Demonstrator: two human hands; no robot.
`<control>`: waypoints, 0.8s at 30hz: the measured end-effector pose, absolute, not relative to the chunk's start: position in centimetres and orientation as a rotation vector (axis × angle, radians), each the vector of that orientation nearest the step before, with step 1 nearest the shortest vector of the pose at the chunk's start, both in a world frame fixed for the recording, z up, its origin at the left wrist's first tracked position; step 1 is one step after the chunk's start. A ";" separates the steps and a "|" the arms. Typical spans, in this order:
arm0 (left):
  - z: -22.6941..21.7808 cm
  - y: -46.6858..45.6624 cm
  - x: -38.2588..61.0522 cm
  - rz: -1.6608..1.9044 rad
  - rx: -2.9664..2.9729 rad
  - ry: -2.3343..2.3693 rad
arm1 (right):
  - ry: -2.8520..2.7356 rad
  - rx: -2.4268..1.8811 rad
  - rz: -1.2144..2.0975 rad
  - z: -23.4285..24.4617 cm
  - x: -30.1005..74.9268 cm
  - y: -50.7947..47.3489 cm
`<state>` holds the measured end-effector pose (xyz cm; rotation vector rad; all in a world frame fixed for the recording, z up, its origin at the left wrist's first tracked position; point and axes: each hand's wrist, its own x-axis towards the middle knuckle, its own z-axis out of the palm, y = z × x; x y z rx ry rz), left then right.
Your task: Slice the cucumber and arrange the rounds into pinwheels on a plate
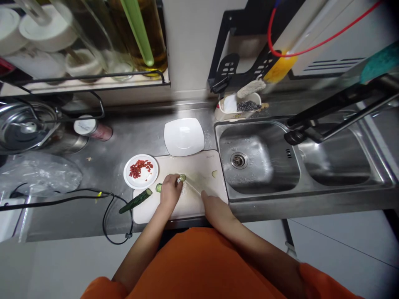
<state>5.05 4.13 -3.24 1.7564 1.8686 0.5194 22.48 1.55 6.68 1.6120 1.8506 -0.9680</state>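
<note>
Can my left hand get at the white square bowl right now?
Probably yes: nothing seems to stand between the left hand and the white square bowl, though that hand is holding a cucumber piece.

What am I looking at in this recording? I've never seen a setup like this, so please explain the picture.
There is no machine here: a person works with two bare hands. The single picture comes from a camera worn on the head, looking forward and down.

The right hand holds a knife, its blade reaching toward the cucumber piece held in the left hand. Both are over a pale cutting board. A longer cucumber length lies partly over the board's left edge, and a small slice lies near its right side.

Beside the board stand a white plate of chopped red pieces and a white square dish. To the right is a metal sink.
</note>
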 end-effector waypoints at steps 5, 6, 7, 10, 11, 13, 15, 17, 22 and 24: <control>-3.3 4.1 5.1 0.521 1.751 1.871 | 1.830 1.617 -0.978 6.6 22.4 1.7; -3.2 4.2 5.1 0.517 1.748 1.872 | 1.828 1.618 -0.985 6.6 22.3 1.7; -3.2 4.2 5.1 0.512 1.744 1.871 | 1.826 1.616 -0.994 6.6 22.4 1.7; -2.9 4.2 5.1 0.498 1.727 1.867 | 1.819 1.606 -1.025 6.5 22.3 1.9; -2.8 4.3 5.1 0.493 1.722 1.864 | 1.819 1.606 -1.032 6.4 22.3 1.9; -2.6 4.3 5.2 0.478 1.711 1.860 | 1.818 1.610 -1.045 6.4 22.1 1.9; -2.5 4.5 5.2 0.460 1.697 1.862 | 1.825 1.614 -1.060 6.5 22.0 1.9; -2.4 4.6 5.2 0.440 1.684 1.870 | 1.825 1.611 -1.076 6.7 22.0 1.8; -2.0 5.2 5.3 0.405 1.683 1.876 | 1.746 1.589 -1.113 7.3 22.9 1.3; -1.8 5.3 5.4 0.418 1.676 1.869 | 1.711 1.576 -1.121 7.4 23.5 1.0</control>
